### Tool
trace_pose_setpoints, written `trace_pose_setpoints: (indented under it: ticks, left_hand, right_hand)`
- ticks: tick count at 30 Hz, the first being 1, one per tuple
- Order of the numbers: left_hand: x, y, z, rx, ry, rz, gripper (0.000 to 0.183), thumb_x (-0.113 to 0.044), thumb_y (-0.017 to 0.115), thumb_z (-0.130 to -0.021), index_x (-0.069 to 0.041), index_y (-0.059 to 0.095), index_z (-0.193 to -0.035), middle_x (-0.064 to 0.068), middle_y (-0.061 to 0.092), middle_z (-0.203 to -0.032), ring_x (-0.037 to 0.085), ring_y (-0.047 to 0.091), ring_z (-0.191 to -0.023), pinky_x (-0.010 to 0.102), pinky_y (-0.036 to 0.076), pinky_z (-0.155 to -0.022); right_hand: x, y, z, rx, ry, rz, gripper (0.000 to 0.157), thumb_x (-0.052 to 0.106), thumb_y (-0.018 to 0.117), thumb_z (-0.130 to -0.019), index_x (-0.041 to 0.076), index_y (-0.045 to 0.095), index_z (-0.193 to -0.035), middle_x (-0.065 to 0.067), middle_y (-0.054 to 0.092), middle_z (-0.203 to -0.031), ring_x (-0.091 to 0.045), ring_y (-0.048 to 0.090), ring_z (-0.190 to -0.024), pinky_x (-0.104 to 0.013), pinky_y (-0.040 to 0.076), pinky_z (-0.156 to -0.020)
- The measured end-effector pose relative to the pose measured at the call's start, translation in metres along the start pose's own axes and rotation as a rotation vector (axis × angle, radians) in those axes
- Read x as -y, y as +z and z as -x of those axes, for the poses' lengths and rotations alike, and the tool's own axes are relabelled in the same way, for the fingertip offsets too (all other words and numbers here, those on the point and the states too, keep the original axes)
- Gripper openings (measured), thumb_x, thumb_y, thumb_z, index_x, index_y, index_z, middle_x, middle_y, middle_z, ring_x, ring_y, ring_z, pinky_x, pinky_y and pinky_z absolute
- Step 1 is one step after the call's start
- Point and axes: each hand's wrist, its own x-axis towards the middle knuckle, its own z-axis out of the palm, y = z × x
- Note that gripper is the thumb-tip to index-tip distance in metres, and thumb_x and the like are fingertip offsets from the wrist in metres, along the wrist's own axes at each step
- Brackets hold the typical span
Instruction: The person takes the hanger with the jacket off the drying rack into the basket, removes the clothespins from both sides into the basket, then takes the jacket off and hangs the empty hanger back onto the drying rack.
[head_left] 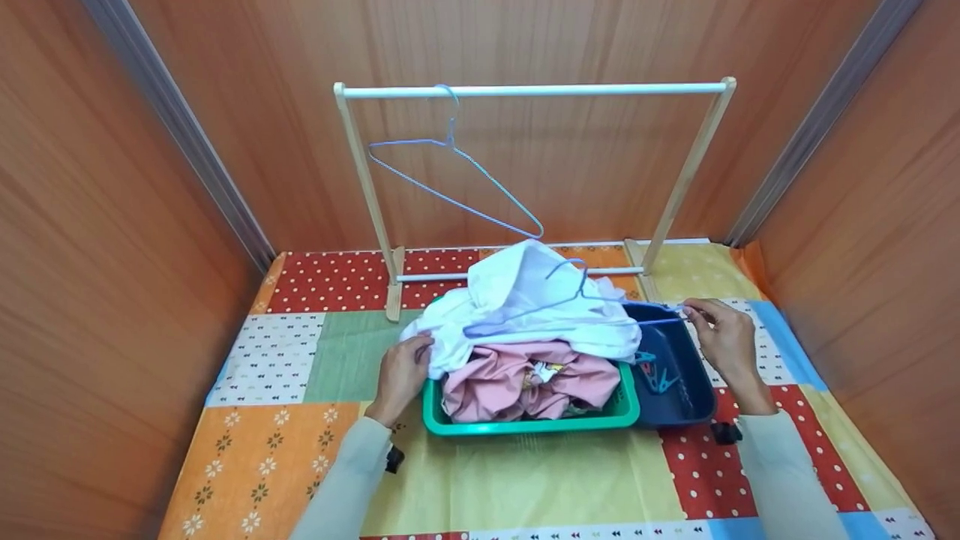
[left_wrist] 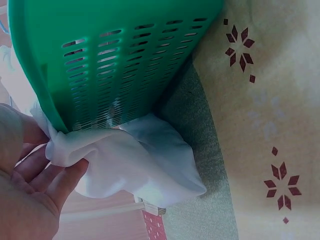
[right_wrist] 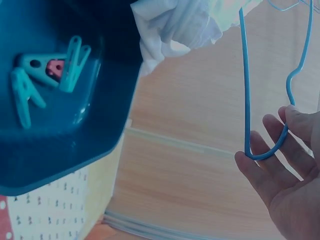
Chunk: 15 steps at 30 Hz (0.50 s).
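A white garment [head_left: 517,281] lies heaped over the back of a green basket [head_left: 532,428], above a pink cloth [head_left: 491,382]. At the basket's left side my left hand [head_left: 401,379] pinches the garment's edge; in the left wrist view, white fabric [left_wrist: 120,165] hangs down outside the slotted wall. My right hand [head_left: 724,337] holds one end of a blue wire hanger [right_wrist: 246,85], with fingers and thumb on the bend. The hanger's other end reaches across the white garment, partly among its folds; whether it is inside the fabric I cannot tell.
A dark blue basin [head_left: 697,382] with several clothespins [head_left: 656,380] stands right of the basket. Behind is a rack with a white rail [head_left: 585,90], where a second hanger [head_left: 451,139] hangs at the left. Wooden panels [head_left: 112,225] enclose the patterned cloth [head_left: 360,292].
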Motion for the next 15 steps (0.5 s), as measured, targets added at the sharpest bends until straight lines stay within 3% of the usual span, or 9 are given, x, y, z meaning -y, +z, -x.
trace_pose_setpoints:
  ticks: [3,7,15]
  left_hand:
    - [0.0006,-0.0012,-0.0029,0.017,-0.004,-0.001,0.018,0.002,0.068,-0.096,0.003,0.076,-0.111,0.019,0.072,-0.121,0.036,0.069,-0.113,0.05,0.056,-0.092]
    - [0.0003,-0.0035,-0.0063,0.013,0.005,-0.012,0.017,0.002,0.069,-0.095,0.003,0.077,-0.11,0.02,0.072,-0.121,0.037,0.069,-0.112,0.051,0.056,-0.092]
    - [-0.001,-0.0039,-0.0049,0.022,-0.01,-0.014,0.018,0.001,0.068,-0.096,0.002,0.076,-0.113,0.019,0.072,-0.121,0.035,0.069,-0.112,0.05,0.057,-0.091]
  right_hand:
    - [-0.002,-0.0025,-0.0011,-0.018,-0.011,0.003,0.011,-0.001,0.07,-0.095,-0.004,0.077,-0.103,-0.021,0.076,-0.098,-0.038,0.07,-0.083,-0.04,0.055,-0.075]
    - [-0.0011,-0.0044,-0.0026,-0.01,0.005,0.003,0.012,-0.001,0.069,-0.096,-0.005,0.076,-0.104,-0.023,0.075,-0.1,-0.041,0.071,-0.087,-0.058,0.055,-0.079]
    - [-0.0002,-0.0094,0.0017,0.016,0.039,0.02,0.014,0.002,0.067,-0.098,-0.005,0.075,-0.108,-0.024,0.074,-0.103,-0.043,0.071,-0.092,-0.06,0.056,-0.082]
